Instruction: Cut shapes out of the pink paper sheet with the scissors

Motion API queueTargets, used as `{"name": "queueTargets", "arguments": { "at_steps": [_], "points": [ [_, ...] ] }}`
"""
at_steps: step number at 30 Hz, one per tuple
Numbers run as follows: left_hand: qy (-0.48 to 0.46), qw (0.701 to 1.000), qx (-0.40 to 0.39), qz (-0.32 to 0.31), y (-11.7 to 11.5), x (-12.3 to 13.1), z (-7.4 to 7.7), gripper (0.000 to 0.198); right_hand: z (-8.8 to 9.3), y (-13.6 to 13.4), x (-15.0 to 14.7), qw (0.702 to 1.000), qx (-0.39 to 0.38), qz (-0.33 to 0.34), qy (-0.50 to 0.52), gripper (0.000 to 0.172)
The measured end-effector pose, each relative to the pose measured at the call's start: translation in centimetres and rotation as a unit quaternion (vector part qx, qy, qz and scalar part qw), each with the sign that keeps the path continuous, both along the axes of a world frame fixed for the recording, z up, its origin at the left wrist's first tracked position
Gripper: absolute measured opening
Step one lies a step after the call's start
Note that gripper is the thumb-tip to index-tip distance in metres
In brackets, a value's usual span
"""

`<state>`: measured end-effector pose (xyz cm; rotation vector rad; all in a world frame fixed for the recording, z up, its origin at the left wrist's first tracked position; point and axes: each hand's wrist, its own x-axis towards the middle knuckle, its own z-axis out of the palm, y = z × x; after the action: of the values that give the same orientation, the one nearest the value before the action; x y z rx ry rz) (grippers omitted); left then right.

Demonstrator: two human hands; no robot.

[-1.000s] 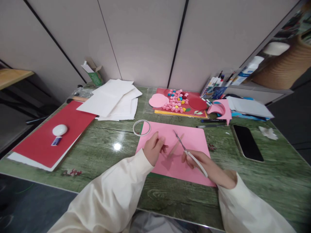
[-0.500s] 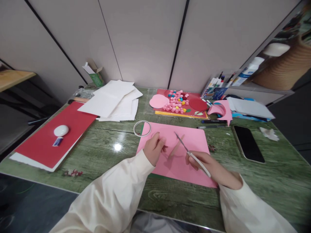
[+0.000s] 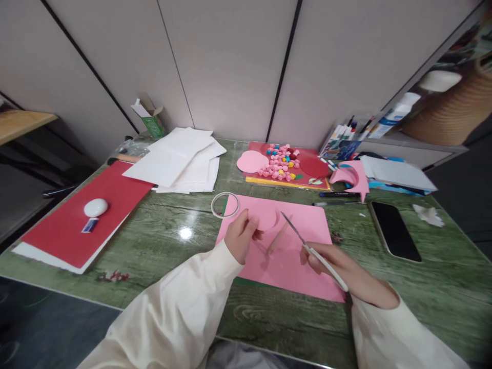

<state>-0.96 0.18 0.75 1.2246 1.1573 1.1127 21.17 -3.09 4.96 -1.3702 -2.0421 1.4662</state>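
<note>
Left hand point(image 3: 239, 237) pinches a pink disc point(image 3: 266, 219) over the pink sheet point(image 3: 295, 274); right hand point(image 3: 326, 259) grips scissors point(image 3: 293, 226) just beside it; I'd judge the outline mostly cut, can't tell what trimming remains; tape roll point(image 3: 212, 206) laps the sheet's far-left corner; bare tabletop point(image 3: 172, 228) leftward, phone point(image 3: 395, 230) rightward.

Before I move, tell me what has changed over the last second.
The right hand has drawn the scissors to the right and slightly nearer the body; nothing was grasped or released. The left hand still pinches the round pink piece; the pink sheet and phone stay put.
</note>
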Motion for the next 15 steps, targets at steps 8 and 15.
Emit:
{"name": "queueTargets", "arguments": {
  "at_steps": [8,15],
  "points": [
    [0.027,0.999,-0.002,-0.024,-0.33,0.17,0.11,0.028,0.17,0.18,-0.77,1.0,0.0,-0.02,0.004,0.033],
    [0.012,0.999,-0.011,-0.031,-0.44,0.18,0.24,0.03,0.22,0.02,-0.61,1.0,0.002,-0.016,-0.005,0.03]
  ]
}}
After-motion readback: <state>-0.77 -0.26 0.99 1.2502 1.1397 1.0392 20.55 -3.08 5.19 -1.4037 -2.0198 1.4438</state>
